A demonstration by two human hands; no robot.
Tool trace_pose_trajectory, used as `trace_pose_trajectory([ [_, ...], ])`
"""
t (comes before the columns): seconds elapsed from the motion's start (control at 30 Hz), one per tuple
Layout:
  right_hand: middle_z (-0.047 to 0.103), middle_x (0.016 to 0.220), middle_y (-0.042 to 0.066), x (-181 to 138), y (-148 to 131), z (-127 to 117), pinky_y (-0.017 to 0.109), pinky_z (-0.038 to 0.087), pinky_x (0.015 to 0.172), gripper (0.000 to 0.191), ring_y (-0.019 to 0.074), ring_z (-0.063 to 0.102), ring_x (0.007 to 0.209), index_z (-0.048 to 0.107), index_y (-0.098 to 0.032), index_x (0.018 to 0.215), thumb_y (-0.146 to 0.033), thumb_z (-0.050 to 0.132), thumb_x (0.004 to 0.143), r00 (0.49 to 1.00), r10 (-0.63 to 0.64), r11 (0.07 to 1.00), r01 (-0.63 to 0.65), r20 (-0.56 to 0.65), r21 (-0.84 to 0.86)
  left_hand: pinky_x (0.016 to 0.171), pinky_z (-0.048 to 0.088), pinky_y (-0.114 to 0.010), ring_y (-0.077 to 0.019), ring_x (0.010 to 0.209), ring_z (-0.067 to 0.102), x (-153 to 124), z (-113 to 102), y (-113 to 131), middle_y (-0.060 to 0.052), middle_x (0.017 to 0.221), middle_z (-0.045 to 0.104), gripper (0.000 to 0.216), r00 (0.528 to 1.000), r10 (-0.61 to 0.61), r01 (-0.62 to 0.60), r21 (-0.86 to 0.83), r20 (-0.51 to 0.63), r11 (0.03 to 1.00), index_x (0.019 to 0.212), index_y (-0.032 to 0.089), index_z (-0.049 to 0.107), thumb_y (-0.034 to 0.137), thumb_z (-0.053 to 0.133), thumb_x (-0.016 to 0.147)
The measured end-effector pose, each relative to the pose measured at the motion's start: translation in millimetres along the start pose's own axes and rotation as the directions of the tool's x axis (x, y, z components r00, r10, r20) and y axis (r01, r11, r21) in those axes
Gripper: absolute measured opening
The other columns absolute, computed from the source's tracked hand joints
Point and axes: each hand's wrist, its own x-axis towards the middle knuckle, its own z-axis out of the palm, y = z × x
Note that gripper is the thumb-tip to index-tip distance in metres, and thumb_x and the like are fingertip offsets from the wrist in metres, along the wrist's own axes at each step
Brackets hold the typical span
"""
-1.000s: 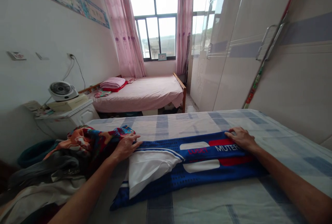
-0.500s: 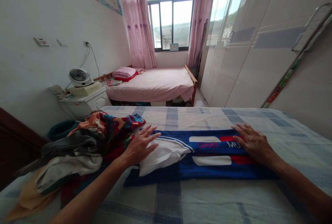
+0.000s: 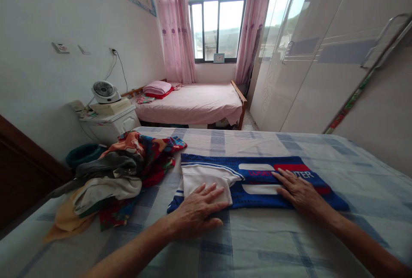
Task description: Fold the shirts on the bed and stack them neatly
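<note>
A blue sports shirt [image 3: 267, 200] with white and red patches and lettering lies folded into a long strip on the checked bedsheet [image 3: 251, 243]. Its white sleeve [image 3: 206, 176] is folded inward over the left end. Flat on that sleeve and the shirt's near edge rests my left hand [image 3: 201, 209], fingers spread, holding nothing. My right hand [image 3: 299, 192] lies open across the lettering toward the right end, covering part of the words. To the left is a loose heap of clothes [image 3: 128, 170] in grey, orange, red and yellow.
Beyond this bed stands a pink-covered bed [image 3: 196, 99] under a curtained window. A small fan [image 3: 104, 92] sits on boxes atop a white cabinet [image 3: 122, 123] at left. White wardrobe doors [image 3: 309, 71] line the right side. A dark teal round container [image 3: 84, 154] is behind the heap.
Both hands have come down nearer me onto the shirt, the left also moving right. The shirt's near edge now lies farther from me, making a narrower strip. The view has shifted slightly.
</note>
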Motion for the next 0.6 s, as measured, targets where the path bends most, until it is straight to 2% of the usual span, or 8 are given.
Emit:
trace_pose_trajectory([
  [0.07, 0.039, 0.142, 0.007, -8.1, -3.9, -1.6, 0.046, 0.031, 0.104, 0.054, 0.0249, 0.033, 0.132, 0.049, -0.025, 0.130, -0.052, 0.029, 0.089, 1.000, -0.007, 1.000, 0.007, -0.023, -0.005, 0.109, 0.028, -0.044, -0.0244, 0.134, 0.032, -7.3, -2.4, -1.3, -0.003, 0.142, 0.043, 0.036, 0.999, -0.040, 0.039, -0.054, -0.029, 0.998, 0.121, 0.030, 0.058, 0.040, 0.040, 0.092],
  [0.17, 0.037, 0.144, 0.009, -11.3, -11.1, -12.3, 0.047, 0.031, 0.104, 0.054, 0.0246, 0.031, 0.133, 0.046, -0.023, 0.133, -0.051, 0.028, 0.090, 0.991, -0.038, 0.999, 0.039, -0.126, 0.002, 0.109, 0.031, -0.037, -0.0200, 0.132, 0.035, -12.9, -8.2, -14.7, -0.003, 0.138, 0.048, 0.037, 0.970, -0.158, 0.143, -0.091, -0.182, 0.986, 0.117, 0.026, 0.061, 0.035, 0.033, 0.095],
  [0.23, 0.035, 0.145, 0.008, -10.6, -15.2, -17.1, 0.046, 0.030, 0.105, 0.053, 0.0232, 0.029, 0.134, 0.044, -0.024, 0.135, -0.049, 0.029, 0.091, 0.987, -0.053, 0.998, 0.056, -0.154, 0.012, 0.109, 0.029, -0.040, -0.0220, 0.133, 0.034, -14.6, -7.5, -24.7, -0.005, 0.139, 0.046, 0.038, 0.940, -0.233, 0.221, -0.074, -0.248, 0.972, 0.120, 0.025, 0.060, 0.036, 0.036, 0.093],
  [0.33, 0.043, 0.140, 0.008, -14.2, -10.0, -9.7, 0.046, 0.033, 0.102, 0.051, 0.0243, 0.037, 0.130, 0.049, -0.024, 0.131, -0.049, 0.029, 0.091, 0.989, 0.001, 1.000, 0.000, -0.151, 0.003, 0.109, 0.028, -0.041, -0.0246, 0.132, 0.035, -20.1, -0.1, -34.8, -0.007, 0.141, 0.044, 0.039, 0.894, -0.352, 0.341, -0.091, -0.276, 0.936, 0.119, 0.023, 0.061, 0.038, 0.040, 0.090],
  [0.37, 0.047, 0.137, 0.009, -17.0, -4.8, -3.8, 0.047, 0.034, 0.101, 0.052, 0.0251, 0.040, 0.127, 0.051, -0.022, 0.129, -0.048, 0.028, 0.091, 0.985, 0.044, 0.999, -0.045, -0.165, -0.003, 0.109, 0.029, -0.040, -0.0244, 0.131, 0.036, -23.1, 2.3, -36.7, -0.008, 0.141, 0.043, 0.039, 0.861, -0.405, 0.385, -0.125, -0.307, 0.914, 0.118, 0.022, 0.061, 0.038, 0.040, 0.090],
  [0.47, 0.054, 0.129, 0.012, -25.6, 13.8, 15.1, 0.047, 0.037, 0.099, 0.055, 0.0277, 0.044, 0.123, 0.056, -0.015, 0.124, -0.047, 0.025, 0.091, 0.950, 0.185, 0.981, -0.193, -0.252, -0.010, 0.102, 0.037, -0.033, -0.0222, 0.124, 0.045, -32.6, 2.9, -40.7, -0.009, 0.136, 0.048, 0.039, 0.713, -0.575, 0.489, -0.302, -0.402, 0.818, 0.115, 0.019, 0.061, 0.037, 0.040, 0.087],
  [0.53, 0.056, 0.126, 0.014, -28.0, 22.4, 22.7, 0.045, 0.037, 0.099, 0.056, 0.0280, 0.046, 0.121, 0.058, -0.011, 0.119, -0.046, 0.025, 0.091, 0.937, 0.196, 0.979, -0.206, -0.290, -0.004, 0.091, 0.044, -0.030, -0.0223, 0.111, 0.055, -36.6, -2.4, -42.9, -0.010, 0.120, 0.059, 0.037, 0.629, -0.674, 0.542, -0.404, -0.387, 0.737, 0.109, 0.017, 0.063, 0.035, 0.046, 0.082],
  [0.6, 0.057, 0.123, 0.014, -27.6, 25.2, 24.4, 0.044, 0.037, 0.099, 0.055, 0.0273, 0.047, 0.119, 0.059, -0.010, 0.117, -0.045, 0.026, 0.091, 0.943, 0.150, 0.987, -0.158, -0.298, -0.002, 0.081, 0.046, -0.029, -0.0225, 0.095, 0.061, -37.4, -9.9, -44.8, -0.010, 0.100, 0.066, 0.035, 0.571, -0.750, 0.594, -0.462, -0.335, 0.659, 0.102, 0.015, 0.064, 0.034, 0.053, 0.075],
])
